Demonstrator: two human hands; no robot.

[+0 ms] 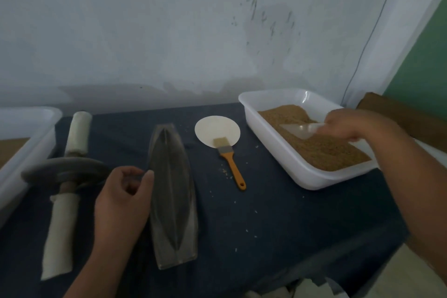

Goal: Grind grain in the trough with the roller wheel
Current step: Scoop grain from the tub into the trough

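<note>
Brown grain (321, 150) fills white tub (285, 159); R hand (346, 126) fingers clamp clear scoop (300, 129) over it. L hand (123, 191) fingers curl, pinching trough (173, 191) rim; roller wheel (65, 172) just left of them.

Head view (single), looking forward-down, near table (278, 213).

The cloth (278, 213) is dark navy, dotted with a few pale specks. The trough (173, 191) is dull grey, and so is the wheel (65, 168); its handles (77, 132) are wrapped in off-white. The right tray (273, 145) and left tray (29, 128) are white. The grain (321, 150) is golden brown, the scoop (300, 129) clear and colourless. The disc (217, 128) is cream. The brush (232, 164) has an orange handle, a grey band and pale tan bristles. The wall (169, 31) is pale blue-grey with dark streaky specks; a panel (425, 60) at the right is green.
</note>
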